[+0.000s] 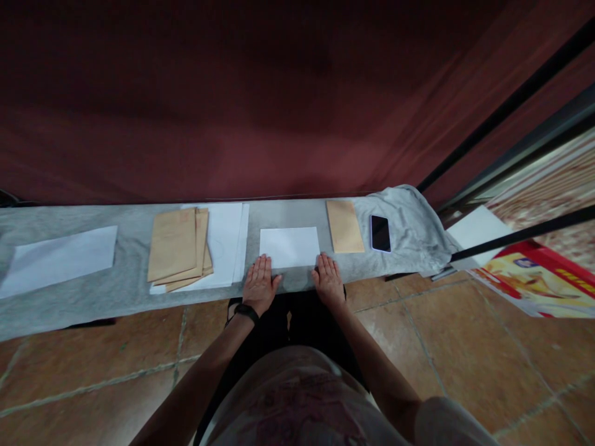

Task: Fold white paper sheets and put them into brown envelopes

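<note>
A white sheet of paper [289, 246], small enough to look folded, lies flat on the grey cloth in front of me. My left hand [260, 285] rests palm down at its lower left corner, fingers stretched out. At the lower right corner, my right hand [328, 282] also lies flat with its fingers extended. Neither hand holds anything. Right of the sheet lies a single brown envelope [345, 227]. To the left, several brown envelopes [173, 244] are stacked in a slightly fanned pile over larger white sheets [226, 241].
The narrow table under the grey cloth [134, 229] runs along a dark red curtain [260, 124]. A phone [380, 233] lies near its right end. Another white paper [60, 257] is at far left. A red and yellow box [539, 275] and black poles [515, 105] stand at right.
</note>
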Action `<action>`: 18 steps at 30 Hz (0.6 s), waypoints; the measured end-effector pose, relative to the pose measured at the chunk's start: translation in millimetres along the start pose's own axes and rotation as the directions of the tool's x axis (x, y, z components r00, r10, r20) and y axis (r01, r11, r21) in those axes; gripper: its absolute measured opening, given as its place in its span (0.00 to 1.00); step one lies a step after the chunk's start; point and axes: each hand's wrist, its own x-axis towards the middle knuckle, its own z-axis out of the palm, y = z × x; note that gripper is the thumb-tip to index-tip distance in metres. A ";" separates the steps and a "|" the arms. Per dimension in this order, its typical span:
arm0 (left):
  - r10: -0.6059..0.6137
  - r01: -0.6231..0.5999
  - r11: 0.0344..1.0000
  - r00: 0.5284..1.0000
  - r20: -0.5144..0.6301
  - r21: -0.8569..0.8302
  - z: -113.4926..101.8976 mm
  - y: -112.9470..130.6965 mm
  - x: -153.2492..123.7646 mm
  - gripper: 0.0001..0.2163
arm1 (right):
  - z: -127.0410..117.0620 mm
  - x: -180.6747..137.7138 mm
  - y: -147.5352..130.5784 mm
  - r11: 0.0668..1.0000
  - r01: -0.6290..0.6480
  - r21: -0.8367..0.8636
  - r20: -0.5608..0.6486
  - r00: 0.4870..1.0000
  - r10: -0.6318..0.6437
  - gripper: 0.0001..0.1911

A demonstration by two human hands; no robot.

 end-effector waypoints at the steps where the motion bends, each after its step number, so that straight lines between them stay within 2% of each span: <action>1: -0.001 0.001 1.000 1.000 -0.006 0.001 -0.3 2.0 -0.3 0.31 | -0.4 0.4 -0.8 1.000 -0.007 0.006 -0.003 1.000 0.007 0.28; 4: 0.085 -0.085 0.996 0.996 0.031 -0.003 -0.7 11.9 -0.2 0.28 | -1.4 4.3 -9.7 0.998 0.035 0.057 0.022 0.999 -0.037 0.27; 7: 0.212 -0.213 0.977 0.969 0.125 -0.010 0.4 23.8 3.4 0.26 | -0.7 10.2 -24.5 0.978 0.154 0.141 0.089 0.982 -0.167 0.25; 9: 0.241 -0.243 0.970 0.955 0.171 -0.007 1.7 29.0 8.9 0.26 | 1.6 13.0 -33.1 0.965 0.201 0.170 0.124 0.967 -0.223 0.24; 11: 0.243 -0.246 0.969 0.949 0.201 -0.008 3.4 30.0 16.7 0.26 | 4.8 14.0 -38.1 0.966 0.204 0.161 0.134 0.965 -0.226 0.24; 15: 0.193 -0.194 0.981 0.963 0.186 -0.015 8.7 20.6 33.2 0.26 | 9.4 14.1 -35.9 0.982 0.160 0.103 0.092 0.981 -0.170 0.25; 18: 0.001 -0.001 1.000 0.997 0.081 -0.002 12.7 10.3 41.6 0.28 | 10.2 15.3 -27.1 0.994 0.088 0.059 0.063 0.994 -0.092 0.25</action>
